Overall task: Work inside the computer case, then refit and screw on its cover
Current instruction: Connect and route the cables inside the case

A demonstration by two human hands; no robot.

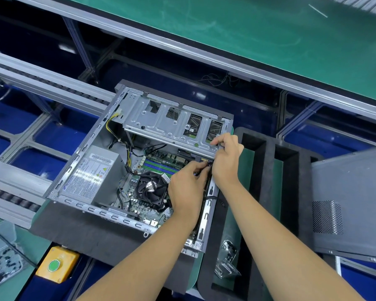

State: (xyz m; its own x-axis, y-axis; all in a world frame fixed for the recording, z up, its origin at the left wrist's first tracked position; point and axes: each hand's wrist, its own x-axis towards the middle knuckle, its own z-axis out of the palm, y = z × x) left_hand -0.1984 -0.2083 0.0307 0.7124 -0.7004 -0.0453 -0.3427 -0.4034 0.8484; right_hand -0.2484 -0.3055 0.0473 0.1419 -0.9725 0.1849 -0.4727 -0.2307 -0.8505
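Observation:
An open grey computer case (74, 174) lies on its side on a dark foam pad, showing its power supply (93, 172), fan (151, 190), green motherboard and silver drive cage (161, 122). Over the board's right side, my left hand (188, 187) pinches a black cable (201, 171) just under the cage. My right hand (226, 157) is beside it at the case's right rail, fingers curled on the cage edge and the same cable end. The grey cover panel (352, 205), with a perforated vent, leans at the far right.
A black foam tray (267, 177) with slots stands right of the case, with a clear bag of parts (226, 263) at its foot. A yellow box with a green button (57, 263) sits front left. Small black parts lie in a bag at the left edge. Conveyor rails run behind.

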